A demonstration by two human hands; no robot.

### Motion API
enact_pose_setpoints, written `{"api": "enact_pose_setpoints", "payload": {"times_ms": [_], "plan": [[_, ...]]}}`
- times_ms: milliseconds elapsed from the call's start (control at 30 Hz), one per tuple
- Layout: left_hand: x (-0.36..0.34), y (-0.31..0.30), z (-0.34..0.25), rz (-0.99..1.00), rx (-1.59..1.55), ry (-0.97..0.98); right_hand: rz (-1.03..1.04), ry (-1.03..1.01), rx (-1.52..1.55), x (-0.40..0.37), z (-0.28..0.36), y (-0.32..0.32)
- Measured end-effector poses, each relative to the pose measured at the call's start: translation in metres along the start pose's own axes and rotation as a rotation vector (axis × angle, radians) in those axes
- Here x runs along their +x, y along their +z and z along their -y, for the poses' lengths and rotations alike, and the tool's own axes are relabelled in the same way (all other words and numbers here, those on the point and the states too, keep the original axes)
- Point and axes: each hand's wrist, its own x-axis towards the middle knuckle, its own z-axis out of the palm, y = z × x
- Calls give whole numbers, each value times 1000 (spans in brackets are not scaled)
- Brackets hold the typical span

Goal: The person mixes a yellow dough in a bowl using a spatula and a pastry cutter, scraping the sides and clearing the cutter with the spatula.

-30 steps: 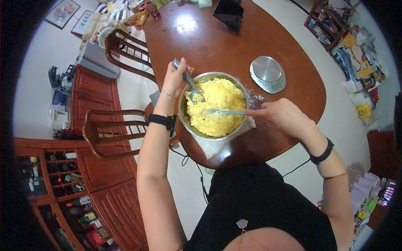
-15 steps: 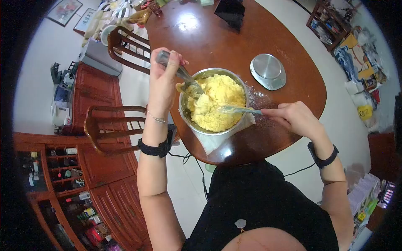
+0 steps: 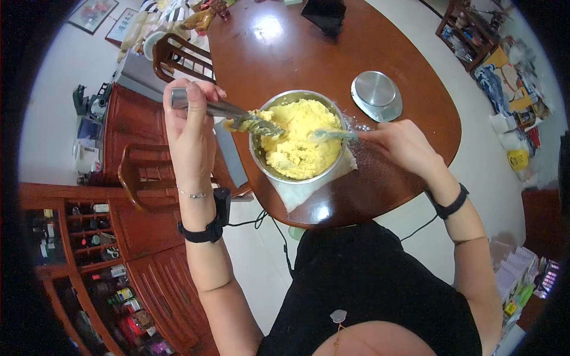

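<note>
A round metal bowl (image 3: pixel 257 164) holds a lumpy yellow mash (image 3: pixel 309 118). My left hand (image 3: pixel 191 113), left of the bowl, is closed around a metal utensil (image 3: pixel 221 108) with a thick handle. Its mash-smeared end hangs over the bowl's left side, and the exact kind is hard to tell. From the right, my right hand (image 3: pixel 401 145) grips a pale blue-green spatula (image 3: pixel 341 134) with the forefinger stretched along the handle. The spatula's tip lies in the mash near the middle right.
Under the bowl is a white cloth (image 3: pixel 309 194) on the wooden table (image 3: pixel 409 77). A kitchen scale (image 3: pixel 376 95) stands right of the bowl, with white powder scattered between them. A black object (image 3: pixel 323 16) is at the far end. Wooden chairs (image 3: pixel 133 178) stand at left.
My left hand has moved left and down, drawing the utensil toward the bowl's left rim and tilting it flatter. My right hand and the spatula have shifted slightly up and left.
</note>
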Motion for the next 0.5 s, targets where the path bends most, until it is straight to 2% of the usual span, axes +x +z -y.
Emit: {"api": "enact_pose_setpoints", "payload": {"times_ms": [100, 333, 500], "plan": [[-13, -4, -3, -48, 5, -16, -45, -5, 94, 18, -6, 25], [-52, -12, 4, -3, 34, -46, -150, -15, 50, 62, 8, 75], [-68, -10, 22, 32, 17, -99, -29, -62, 67, 73, 22, 98]]}}
